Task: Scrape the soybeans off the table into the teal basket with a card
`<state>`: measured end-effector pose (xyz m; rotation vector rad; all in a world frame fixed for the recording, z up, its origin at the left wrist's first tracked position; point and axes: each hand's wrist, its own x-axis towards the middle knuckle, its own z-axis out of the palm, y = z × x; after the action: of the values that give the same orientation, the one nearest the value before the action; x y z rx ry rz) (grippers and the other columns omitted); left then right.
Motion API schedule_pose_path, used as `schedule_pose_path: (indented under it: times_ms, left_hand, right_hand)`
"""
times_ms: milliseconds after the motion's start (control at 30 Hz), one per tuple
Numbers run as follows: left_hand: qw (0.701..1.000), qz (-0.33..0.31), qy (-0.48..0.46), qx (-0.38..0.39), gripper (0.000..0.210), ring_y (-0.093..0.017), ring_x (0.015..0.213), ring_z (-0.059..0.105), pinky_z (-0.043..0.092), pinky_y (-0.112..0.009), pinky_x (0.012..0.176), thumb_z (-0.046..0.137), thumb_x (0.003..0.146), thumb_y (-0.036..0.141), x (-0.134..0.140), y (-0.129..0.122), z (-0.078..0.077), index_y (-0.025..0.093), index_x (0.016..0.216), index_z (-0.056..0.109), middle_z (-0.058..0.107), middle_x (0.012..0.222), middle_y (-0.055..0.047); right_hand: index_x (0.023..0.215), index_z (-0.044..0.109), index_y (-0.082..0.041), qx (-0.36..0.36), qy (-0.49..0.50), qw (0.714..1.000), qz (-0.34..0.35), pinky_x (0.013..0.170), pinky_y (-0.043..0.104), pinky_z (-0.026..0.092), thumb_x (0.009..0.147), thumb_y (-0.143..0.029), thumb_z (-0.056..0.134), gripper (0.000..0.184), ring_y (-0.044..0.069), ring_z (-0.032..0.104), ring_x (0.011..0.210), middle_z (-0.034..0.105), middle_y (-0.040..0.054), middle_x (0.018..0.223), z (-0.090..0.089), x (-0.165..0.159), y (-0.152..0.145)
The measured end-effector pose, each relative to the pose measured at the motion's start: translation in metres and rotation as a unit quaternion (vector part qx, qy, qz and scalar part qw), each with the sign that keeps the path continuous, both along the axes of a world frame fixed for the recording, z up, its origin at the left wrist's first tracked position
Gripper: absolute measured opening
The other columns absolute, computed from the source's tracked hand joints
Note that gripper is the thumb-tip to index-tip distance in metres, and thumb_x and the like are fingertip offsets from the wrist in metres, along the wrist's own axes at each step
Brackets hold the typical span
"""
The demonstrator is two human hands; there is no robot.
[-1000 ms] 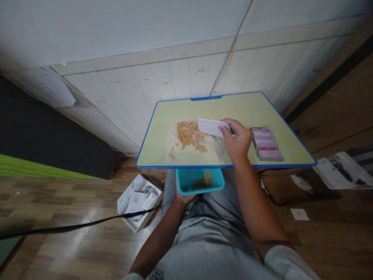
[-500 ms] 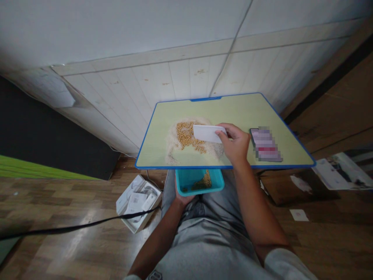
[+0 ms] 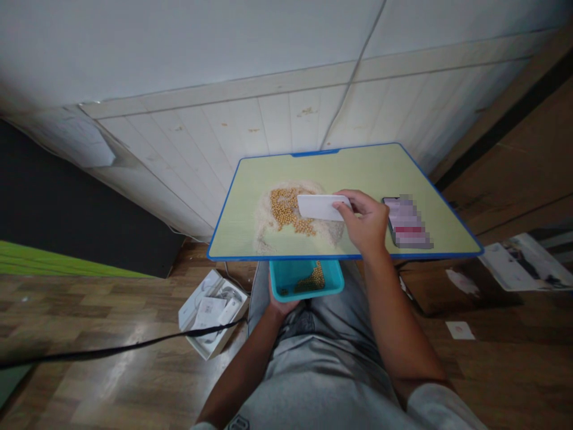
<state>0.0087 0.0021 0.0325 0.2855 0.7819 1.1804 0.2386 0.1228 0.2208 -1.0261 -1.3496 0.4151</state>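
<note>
My right hand (image 3: 366, 221) pinches a flat white scraper-like card (image 3: 320, 207) by its right end, over the tabletop. Just left of the card lies a patch of round yellow beans, probably soybeans (image 3: 284, 210), amid pale rice-like grains (image 3: 264, 230). Below the table's front edge, my left hand (image 3: 281, 303) grips a turquoise plastic tray (image 3: 274, 283) from its left and underside; most of its fingers are hidden. Beans (image 3: 317, 276) are gathered toward the right inside the tray.
The light green table (image 3: 362, 164) has a blue rim and stands against the wall. A phone (image 3: 407, 221) lies at its right. On the floor at left is an open white box (image 3: 212, 313), with a black strap (image 3: 134, 346) crossing it. A cardboard box (image 3: 452, 286) sits at right.
My right hand and the white card have shifted slightly to the right and toward me, uncovering a few more beans. The left hand and tray stay put.
</note>
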Motion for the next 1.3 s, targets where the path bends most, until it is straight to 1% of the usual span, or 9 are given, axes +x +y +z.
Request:
schedule_pose_path:
  times_ms: [133, 267, 433, 533, 733, 867, 967, 1133, 1300]
  left_hand:
    - [1.000, 0.003, 0.030, 0.010, 0.085, -0.052, 0.184, 0.063, 0.059, -0.077, 0.149, 0.078, 0.104, 0.090, -0.001, 0.001, 0.007, 0.037, 0.170, 0.083, 0.083, 0.181, -0.012]
    - [0.999, 0.012, 0.043, 0.001, 0.089, -0.054, 0.184, 0.063, 0.058, -0.081, 0.149, 0.079, 0.102, 0.092, 0.001, 0.001, 0.009, 0.035, 0.170, 0.082, 0.086, 0.176, -0.015]
    - [0.998, 0.023, 0.049, -0.008, 0.086, -0.050, 0.181, 0.067, 0.060, -0.077, 0.148, 0.074, 0.105, 0.090, 0.004, 0.002, 0.009, 0.037, 0.173, 0.079, 0.086, 0.177, -0.012]
    - [0.999, 0.015, 0.034, -0.013, 0.088, -0.048, 0.183, 0.065, 0.059, -0.074, 0.150, 0.070, 0.108, 0.090, 0.003, 0.003, 0.010, 0.038, 0.179, 0.075, 0.083, 0.182, -0.011]
    - [0.999, 0.014, -0.021, -0.024, 0.089, -0.049, 0.187, 0.060, 0.053, -0.077, 0.154, 0.078, 0.106, 0.086, 0.002, 0.001, 0.014, 0.039, 0.181, 0.074, 0.079, 0.188, -0.010]
    - [0.999, 0.017, -0.012, -0.029, 0.076, -0.047, 0.187, 0.061, 0.052, -0.075, 0.154, 0.065, 0.113, 0.086, 0.005, 0.001, 0.016, 0.041, 0.172, 0.081, 0.081, 0.185, -0.008]
    - [0.999, 0.013, 0.028, -0.024, 0.076, -0.049, 0.185, 0.062, 0.055, -0.073, 0.151, 0.057, 0.115, 0.088, 0.007, 0.000, 0.019, 0.038, 0.165, 0.086, 0.084, 0.181, -0.007]
    - [0.999, 0.012, 0.035, -0.016, 0.079, -0.050, 0.184, 0.062, 0.058, -0.072, 0.150, 0.063, 0.110, 0.091, 0.006, 0.000, 0.022, 0.036, 0.161, 0.087, 0.085, 0.179, -0.010]
    - [1.000, 0.021, 0.008, -0.015, 0.082, -0.052, 0.182, 0.064, 0.053, -0.078, 0.153, 0.067, 0.109, 0.088, 0.005, 0.000, 0.020, 0.034, 0.169, 0.083, 0.090, 0.171, -0.011]
  right_hand:
    - [0.106, 0.102, -0.028, -0.005, -0.022, 1.000, 0.017, 0.084, 0.039, 0.072, 0.098, -0.032, 0.088, 0.016, 0.026, 0.089, 0.087, 0.099, 0.0041, 0.102, 0.002, 0.002, -0.003]
    - [0.108, 0.102, -0.027, -0.018, -0.034, 0.999, 0.021, 0.082, 0.038, 0.072, 0.099, -0.030, 0.089, 0.015, 0.026, 0.088, 0.087, 0.099, 0.0041, 0.102, 0.005, 0.005, -0.008]
    - [0.107, 0.102, -0.028, -0.003, -0.030, 0.999, 0.014, 0.083, 0.038, 0.072, 0.101, -0.032, 0.088, 0.015, 0.026, 0.089, 0.088, 0.099, 0.0051, 0.102, 0.008, 0.007, -0.013]
    - [0.106, 0.101, -0.027, -0.014, -0.038, 0.999, 0.027, 0.085, 0.038, 0.073, 0.101, -0.033, 0.090, 0.014, 0.027, 0.091, 0.090, 0.099, 0.0059, 0.103, 0.008, 0.009, -0.017]
    - [0.106, 0.102, -0.025, -0.016, -0.025, 0.999, 0.015, 0.080, 0.037, 0.071, 0.101, -0.038, 0.089, 0.019, 0.028, 0.090, 0.088, 0.099, 0.0080, 0.103, 0.007, 0.014, -0.026]
    - [0.104, 0.102, -0.026, -0.015, -0.019, 1.000, 0.009, 0.082, 0.038, 0.072, 0.100, -0.040, 0.089, 0.020, 0.029, 0.091, 0.090, 0.100, 0.0080, 0.103, 0.007, 0.012, -0.030]
    - [0.103, 0.102, -0.028, -0.022, -0.019, 0.999, 0.022, 0.084, 0.040, 0.073, 0.100, -0.041, 0.090, 0.019, 0.030, 0.092, 0.092, 0.100, 0.0075, 0.103, 0.007, 0.012, -0.034]
    - [0.104, 0.103, -0.028, -0.027, -0.012, 1.000, 0.007, 0.082, 0.041, 0.074, 0.100, -0.043, 0.092, 0.018, 0.031, 0.093, 0.093, 0.100, 0.0077, 0.104, 0.005, 0.015, -0.041]
    - [0.105, 0.102, -0.028, -0.017, 0.015, 1.000, -0.009, 0.085, 0.041, 0.076, 0.101, -0.040, 0.093, 0.015, 0.031, 0.094, 0.093, 0.100, 0.0076, 0.103, 0.000, 0.012, -0.049]
